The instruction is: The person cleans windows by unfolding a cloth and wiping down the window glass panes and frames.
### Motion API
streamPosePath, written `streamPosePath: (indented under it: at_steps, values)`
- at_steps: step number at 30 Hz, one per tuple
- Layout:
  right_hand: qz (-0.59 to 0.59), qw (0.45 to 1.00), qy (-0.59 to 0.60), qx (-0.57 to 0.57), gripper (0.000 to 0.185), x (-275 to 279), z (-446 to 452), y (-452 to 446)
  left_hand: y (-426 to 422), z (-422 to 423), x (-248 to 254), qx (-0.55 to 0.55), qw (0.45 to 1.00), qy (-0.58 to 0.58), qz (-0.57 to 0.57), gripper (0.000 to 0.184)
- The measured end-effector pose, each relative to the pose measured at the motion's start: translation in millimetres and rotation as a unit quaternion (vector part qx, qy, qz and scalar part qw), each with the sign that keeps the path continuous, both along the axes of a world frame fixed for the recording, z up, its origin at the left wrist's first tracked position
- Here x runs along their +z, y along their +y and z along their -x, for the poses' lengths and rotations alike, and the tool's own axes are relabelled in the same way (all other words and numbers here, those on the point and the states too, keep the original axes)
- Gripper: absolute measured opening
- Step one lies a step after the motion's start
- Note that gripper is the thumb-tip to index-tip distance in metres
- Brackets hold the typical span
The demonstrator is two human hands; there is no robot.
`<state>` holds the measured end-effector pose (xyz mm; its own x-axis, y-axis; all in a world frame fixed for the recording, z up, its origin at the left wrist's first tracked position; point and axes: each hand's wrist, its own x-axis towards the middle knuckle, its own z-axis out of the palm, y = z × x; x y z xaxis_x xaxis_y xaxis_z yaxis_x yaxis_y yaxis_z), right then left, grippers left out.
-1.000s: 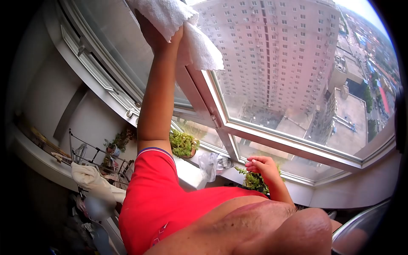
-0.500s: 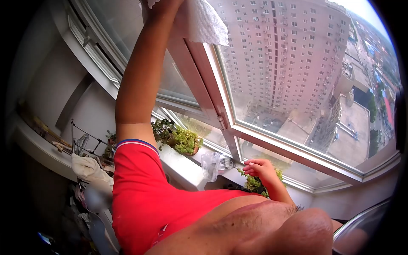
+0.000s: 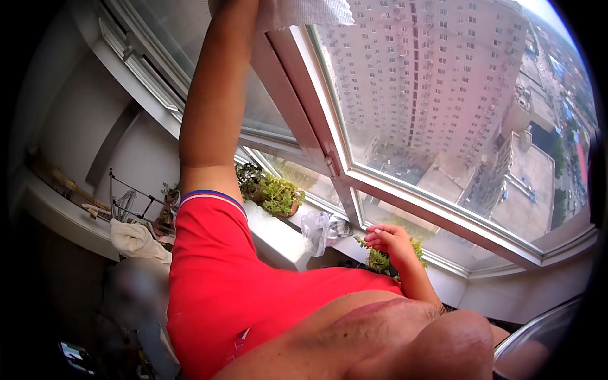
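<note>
My left arm (image 3: 215, 95) reaches up along the window, and its hand is cut off by the top edge. A white textured cloth (image 3: 307, 12) spreads out beside the wrist, against the window frame; my fingers on it are out of sight. Lower down, my right hand (image 3: 391, 242) hangs in front of a green potted plant (image 3: 379, 259), with loosely bent fingers and nothing visible in them. The window frame (image 3: 342, 168) with its handle stands between the two hands.
Along the sill are leafy potted plants (image 3: 278, 195) and a clear plastic container (image 3: 315, 231). A white ledge (image 3: 272, 237) juts out below them. At left are a cream cloth bundle (image 3: 136, 239) and a thin dark rack (image 3: 130, 206). Tall buildings show through the glass.
My left arm and the white cloth have moved farther up, so less of the cloth shows. My right hand holds nearly the same pose. The view has shifted slightly.
</note>
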<state>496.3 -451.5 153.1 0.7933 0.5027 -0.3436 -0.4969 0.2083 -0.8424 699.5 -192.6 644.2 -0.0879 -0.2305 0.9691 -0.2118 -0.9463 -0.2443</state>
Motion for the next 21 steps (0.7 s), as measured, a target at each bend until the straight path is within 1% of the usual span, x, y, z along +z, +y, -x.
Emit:
streamPosePath:
  at_steps: [4,8,9,11,12,14,15,17,21]
  values:
    - [0.002,1.0,-0.013,-0.003,0.028,1,-6,-4,8,-10,-70,0.093,0.995,0.023,-0.019,0.07]
    - [-0.007,1.0,-0.023,-0.006,0.029,0,-5,-4,28,-31,-145,0.2,0.977,0.059,-0.044,0.072]
    - [0.0,1.0,-0.019,-0.005,0.028,0,-2,-4,35,-36,-158,0.201,0.976,0.065,-0.042,0.072]
    - [0.015,1.0,-0.015,-0.006,0.028,2,4,-2,49,-44,-164,0.148,0.987,0.053,-0.023,0.071]
    - [0.01,1.0,-0.01,0.0,0.027,1,6,-4,53,-51,-164,0.12,0.992,0.047,-0.014,0.07]
    - [0.018,1.0,0.001,-0.008,0.026,-1,8,-7,52,-49,-145,0.06,0.997,0.056,0.001,0.068]
    - [0.025,1.0,0.01,-0.013,0.026,-3,8,-8,45,-33,-112,0.031,0.997,0.071,0.007,0.067]
    - [0.021,0.999,0.009,-0.026,0.026,-3,7,-11,35,-16,-63,-0.01,0.998,0.063,0.013,0.066]
    - [0.016,0.999,0.007,-0.029,0.026,-5,8,-9,18,-2,-7,-0.052,0.998,0.029,0.017,0.064]
